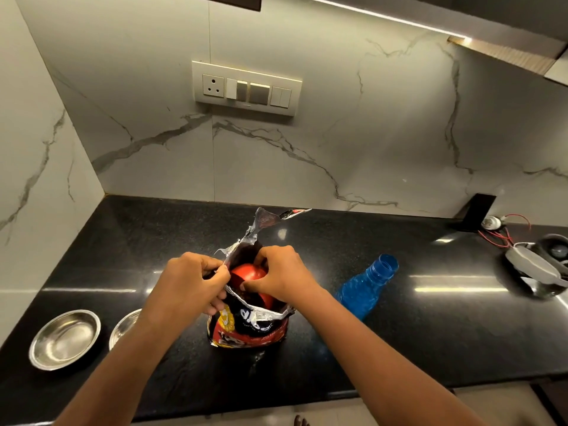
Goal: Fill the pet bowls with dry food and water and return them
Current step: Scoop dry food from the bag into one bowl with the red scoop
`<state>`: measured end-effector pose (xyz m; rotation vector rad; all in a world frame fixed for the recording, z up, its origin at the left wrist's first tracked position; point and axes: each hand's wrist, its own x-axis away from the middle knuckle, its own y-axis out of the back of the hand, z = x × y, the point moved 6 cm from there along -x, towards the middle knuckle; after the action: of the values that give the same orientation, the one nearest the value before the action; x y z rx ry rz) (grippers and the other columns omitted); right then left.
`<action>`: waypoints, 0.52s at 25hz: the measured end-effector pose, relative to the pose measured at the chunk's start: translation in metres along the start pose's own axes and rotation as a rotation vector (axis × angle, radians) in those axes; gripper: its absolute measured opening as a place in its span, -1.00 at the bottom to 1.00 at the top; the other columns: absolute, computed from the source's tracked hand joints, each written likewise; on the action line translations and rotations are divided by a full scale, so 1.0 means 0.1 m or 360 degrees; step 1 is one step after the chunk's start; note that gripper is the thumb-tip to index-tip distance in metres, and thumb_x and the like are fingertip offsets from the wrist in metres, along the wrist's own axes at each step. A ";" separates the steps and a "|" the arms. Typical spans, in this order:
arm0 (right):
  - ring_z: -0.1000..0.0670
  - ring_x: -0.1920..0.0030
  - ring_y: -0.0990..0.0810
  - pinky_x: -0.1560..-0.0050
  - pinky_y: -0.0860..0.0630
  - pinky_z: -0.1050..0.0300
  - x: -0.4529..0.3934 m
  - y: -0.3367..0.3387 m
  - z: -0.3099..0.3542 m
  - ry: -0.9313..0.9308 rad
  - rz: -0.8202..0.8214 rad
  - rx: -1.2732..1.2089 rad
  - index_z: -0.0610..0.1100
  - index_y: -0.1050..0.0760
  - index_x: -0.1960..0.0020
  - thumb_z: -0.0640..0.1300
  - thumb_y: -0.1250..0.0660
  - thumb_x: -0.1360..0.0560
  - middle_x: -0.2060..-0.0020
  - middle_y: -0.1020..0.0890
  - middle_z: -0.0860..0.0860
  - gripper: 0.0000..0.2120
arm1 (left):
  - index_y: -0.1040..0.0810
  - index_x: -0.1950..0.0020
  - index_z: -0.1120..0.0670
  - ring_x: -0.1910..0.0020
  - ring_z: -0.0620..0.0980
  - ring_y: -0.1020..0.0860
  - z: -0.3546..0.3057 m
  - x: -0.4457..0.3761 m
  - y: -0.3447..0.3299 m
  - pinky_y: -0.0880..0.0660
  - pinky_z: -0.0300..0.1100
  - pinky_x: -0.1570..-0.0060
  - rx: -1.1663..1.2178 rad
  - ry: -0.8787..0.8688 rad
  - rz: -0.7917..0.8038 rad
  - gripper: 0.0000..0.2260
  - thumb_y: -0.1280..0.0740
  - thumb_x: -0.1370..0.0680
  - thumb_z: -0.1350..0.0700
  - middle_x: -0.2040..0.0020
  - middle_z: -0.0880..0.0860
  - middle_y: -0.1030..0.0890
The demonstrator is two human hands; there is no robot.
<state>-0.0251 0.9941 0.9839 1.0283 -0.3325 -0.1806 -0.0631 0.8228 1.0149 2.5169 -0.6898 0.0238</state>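
A black and red food bag (249, 327) is stood upright on the black worktop (399, 318), its torn foil mouth opened upward. The left rim of that mouth is pinched by the left hand (187, 282), whose fingers (215, 305) are curled round the foil edge and clamped on it. The right hand (284, 273) is placed over the right side of the opening, its fingers (250, 285) bent down and closed on a red cup (250, 279) that is lodged inside the bag. The cup is seen between the two hands, partly sunk below the foil rim, with its rounded side turned up; whether any food is held in it cannot be told.

Two steel pet bowls are set on the worktop to the left of the bag, well apart from the fingers. The nearer-left bowl (65, 339) is fully shown and appears bare inside. The second bowl (124, 327) is largely hidden behind the left forearm, so its contents cannot be told. Neither bowl is touched by a hand.

A blue bottle (365, 287) with its cap off is found just to the right of the bag, beside the right forearm, its neck tilted away toward the wall. A switch plate (246, 87) is mounted on the marble wall behind. Red wires (498, 235) and a grey object are left at the far right of the worktop.
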 end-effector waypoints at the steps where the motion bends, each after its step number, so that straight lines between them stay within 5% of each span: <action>1: -0.05 -0.08 -0.64 -0.07 -0.62 0.04 -0.01 0.00 -0.03 -0.0049 -0.0024 -0.0020 -0.12 -0.61 -0.16 0.10 -0.60 -0.35 -0.05 -0.68 -0.05 -0.51 | -0.70 0.11 0.18 0.45 0.07 -0.68 0.00 0.00 0.00 -0.67 -0.02 0.36 -0.0005 -0.0002 -0.0006 -0.83 -0.33 -0.59 0.21 0.41 0.13 -0.68; 13: -0.04 -0.05 -0.66 -0.01 -0.64 0.05 0.08 -0.07 -0.03 -0.0195 0.0069 -0.0094 -0.14 -0.65 -0.08 0.19 -0.58 -0.35 -0.02 -0.70 -0.06 -0.51 | -0.70 0.10 0.12 0.45 0.03 -0.68 0.01 0.08 0.00 -0.66 -0.10 0.38 -0.0057 -0.0054 0.0026 -0.83 -0.32 -0.58 0.24 0.41 0.10 -0.68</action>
<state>-0.0167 0.9907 0.9773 0.9528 -0.4579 -0.2140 -0.0561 0.8187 1.0148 2.4825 -0.7180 -0.0254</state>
